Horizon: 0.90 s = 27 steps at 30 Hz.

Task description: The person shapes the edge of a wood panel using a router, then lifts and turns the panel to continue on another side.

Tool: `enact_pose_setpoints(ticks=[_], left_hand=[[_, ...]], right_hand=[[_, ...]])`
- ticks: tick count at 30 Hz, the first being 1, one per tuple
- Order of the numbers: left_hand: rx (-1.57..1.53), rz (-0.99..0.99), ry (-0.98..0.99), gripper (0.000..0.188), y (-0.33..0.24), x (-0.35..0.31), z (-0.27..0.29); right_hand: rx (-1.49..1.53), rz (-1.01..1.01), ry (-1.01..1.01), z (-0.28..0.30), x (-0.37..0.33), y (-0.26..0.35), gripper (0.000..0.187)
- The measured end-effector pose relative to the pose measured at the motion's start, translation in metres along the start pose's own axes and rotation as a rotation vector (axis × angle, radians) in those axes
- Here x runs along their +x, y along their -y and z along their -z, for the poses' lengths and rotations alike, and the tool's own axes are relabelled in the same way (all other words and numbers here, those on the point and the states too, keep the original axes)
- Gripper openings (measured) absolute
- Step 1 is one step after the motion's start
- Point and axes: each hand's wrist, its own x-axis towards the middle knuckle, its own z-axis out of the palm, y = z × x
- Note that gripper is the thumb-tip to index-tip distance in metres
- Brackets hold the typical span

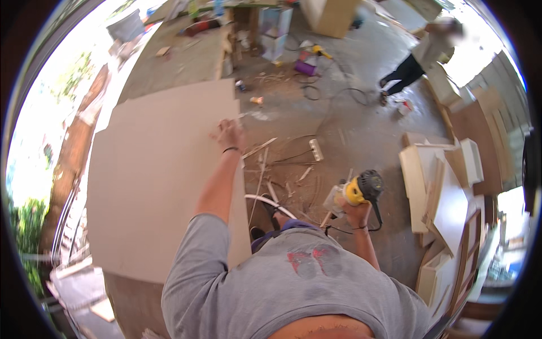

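A large pale board (164, 181) lies flat on my left, its long right edge running alongside me. My left hand (230, 134) rests on top of it near the far part of that edge, fingers loosely spread and nothing held. In my right hand (357, 213) is a trim router (354, 191) with a yellow body, a black top and a pale base. I hold it off to the right of the board, tilted over the floor and apart from the board. A black cord hangs from its top end.
A white power strip (316, 150) and wood offcuts litter the floor. Beyond them lie a purple object (305, 68) and looping cables. Cabinet panels and white boxes (420, 186) are stacked on the right. Another person (420, 59) stands at the far right. A white hose (271, 202) lies near my feet.
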Motion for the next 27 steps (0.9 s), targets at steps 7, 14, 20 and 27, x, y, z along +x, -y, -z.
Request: enact_pose_setpoints(ticks=[7, 14, 20, 27], left_hand=[[-0.501, -0.269, -0.183, 0.045, -0.010, -0.042, 0.011], [-1.056, -0.786, 0.151, 0.080, -0.153, -0.196, 0.166], [-1.333, -0.527, 0.332, 0.089, -0.144, -0.228, 0.181], [-1.247, -0.662, 0.331, 0.087, -0.134, -0.229, 0.188]], right_hand=[[-0.019, 0.149, 0.144, -0.011, 0.012, 0.008, 0.047], [-0.125, 0.191, 0.323, -0.028, 0.014, 0.008, 0.054], [-0.097, 0.365, 0.412, -0.060, 0.012, -0.008, 0.071], [-0.060, 0.250, 0.441, -0.056, -0.001, 0.011, 0.086]])
